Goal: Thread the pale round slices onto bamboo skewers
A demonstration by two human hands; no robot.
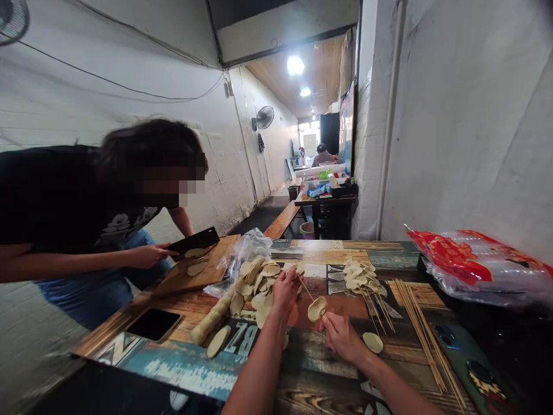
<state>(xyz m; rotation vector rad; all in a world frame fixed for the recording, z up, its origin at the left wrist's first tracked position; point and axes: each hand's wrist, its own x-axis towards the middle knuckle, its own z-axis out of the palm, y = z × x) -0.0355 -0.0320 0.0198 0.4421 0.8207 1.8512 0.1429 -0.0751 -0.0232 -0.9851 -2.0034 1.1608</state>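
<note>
My left hand point(285, 288) is closed around a thin bamboo skewer point(305, 286) that runs down to the right. A pale round slice point(317, 309) sits on the skewer's tip. My right hand point(341, 335) pinches that slice from below. A heap of the same slices point(254, 276) lies just left of my left hand. One loose slice point(372, 342) rests by my right wrist.
A person at the left holds a dark cleaver point(195, 240) over a wooden cutting board point(194, 268). Finished skewers point(360, 276), loose sticks point(421, 323), a phone point(154, 324), another phone point(464, 357), uncut rolls point(211, 320) and a red plastic pack point(479, 265) lie on the table point(181, 363).
</note>
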